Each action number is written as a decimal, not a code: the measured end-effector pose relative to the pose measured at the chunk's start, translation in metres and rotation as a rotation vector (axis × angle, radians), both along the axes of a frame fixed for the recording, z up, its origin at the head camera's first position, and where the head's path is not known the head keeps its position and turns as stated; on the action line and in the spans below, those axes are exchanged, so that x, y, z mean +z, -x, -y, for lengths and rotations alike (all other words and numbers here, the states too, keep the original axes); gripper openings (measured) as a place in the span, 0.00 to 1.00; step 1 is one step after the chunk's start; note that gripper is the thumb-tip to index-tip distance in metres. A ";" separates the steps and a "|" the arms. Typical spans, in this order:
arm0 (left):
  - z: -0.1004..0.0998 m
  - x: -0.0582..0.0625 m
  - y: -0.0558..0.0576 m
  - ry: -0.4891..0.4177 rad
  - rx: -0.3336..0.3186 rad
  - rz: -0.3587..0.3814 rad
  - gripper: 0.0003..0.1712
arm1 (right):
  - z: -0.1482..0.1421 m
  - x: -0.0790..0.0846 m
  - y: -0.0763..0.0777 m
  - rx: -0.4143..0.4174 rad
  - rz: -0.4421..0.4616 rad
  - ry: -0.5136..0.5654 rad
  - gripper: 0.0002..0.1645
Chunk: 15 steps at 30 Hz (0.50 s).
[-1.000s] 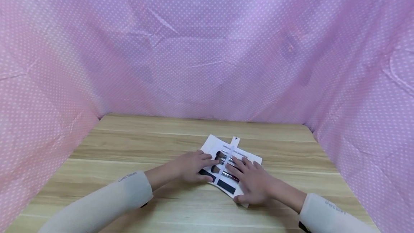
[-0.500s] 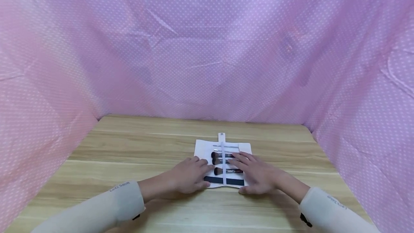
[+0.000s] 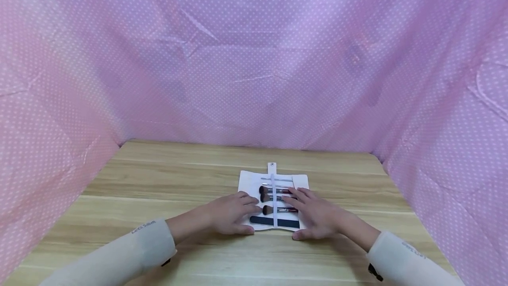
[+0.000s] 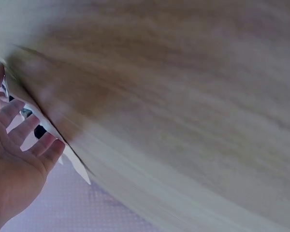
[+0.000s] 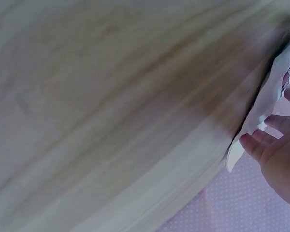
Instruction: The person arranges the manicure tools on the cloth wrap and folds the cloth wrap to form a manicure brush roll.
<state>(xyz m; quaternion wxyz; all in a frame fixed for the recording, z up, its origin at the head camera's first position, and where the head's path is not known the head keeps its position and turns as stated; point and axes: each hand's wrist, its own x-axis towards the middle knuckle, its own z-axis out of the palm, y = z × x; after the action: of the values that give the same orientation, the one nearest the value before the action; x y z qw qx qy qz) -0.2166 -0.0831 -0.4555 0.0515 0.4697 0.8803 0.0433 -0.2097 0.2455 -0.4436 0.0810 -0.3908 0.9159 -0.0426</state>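
Observation:
A white brush roll (image 3: 248, 182) lies unfolded on the table, its snap tab (image 3: 271, 167) pointing to the far side. Under a pale elastic band are several makeup brushes (image 3: 268, 210), thin tools (image 3: 282, 179) and a black nail file (image 3: 287, 223). My left hand (image 3: 230, 214) rests on the roll's left side with fingers spread, near the brush heads. On the right side lies my right hand (image 3: 319, 215), its fingers over the brush handles and its thumb at the near edge. Both wrist views show loosely extended fingers along the roll's edge (image 4: 79, 169).
The wood-grain table (image 3: 178, 175) extends around the roll on all sides. A pink dotted cloth (image 3: 254, 78) hangs behind the table and at both sides. Light sleeves (image 3: 151, 244) cover both forearms.
The brush roll has turned from a slant to lie square, shifting slightly left. Both hands moved with it. In the last half second the left fingers have drawn slightly back.

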 end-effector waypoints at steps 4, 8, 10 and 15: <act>0.002 0.002 -0.002 0.002 -0.005 0.011 0.37 | 0.001 0.001 -0.005 -0.021 0.009 -0.021 0.61; 0.005 0.004 -0.003 -0.015 -0.023 0.013 0.37 | 0.002 0.000 -0.008 -0.026 0.008 -0.025 0.61; 0.006 0.006 -0.003 -0.032 -0.030 0.012 0.35 | 0.002 0.000 -0.008 -0.023 -0.003 -0.001 0.59; 0.010 0.007 -0.002 -0.107 -0.040 0.017 0.25 | -0.001 0.003 -0.008 -0.007 -0.060 0.078 0.52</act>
<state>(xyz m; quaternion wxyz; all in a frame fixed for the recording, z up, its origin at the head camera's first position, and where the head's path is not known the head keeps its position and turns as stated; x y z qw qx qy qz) -0.2144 -0.0927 -0.4481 0.0346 0.4889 0.8667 0.0930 -0.2015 0.2468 -0.4402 0.0384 -0.3917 0.9169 -0.0667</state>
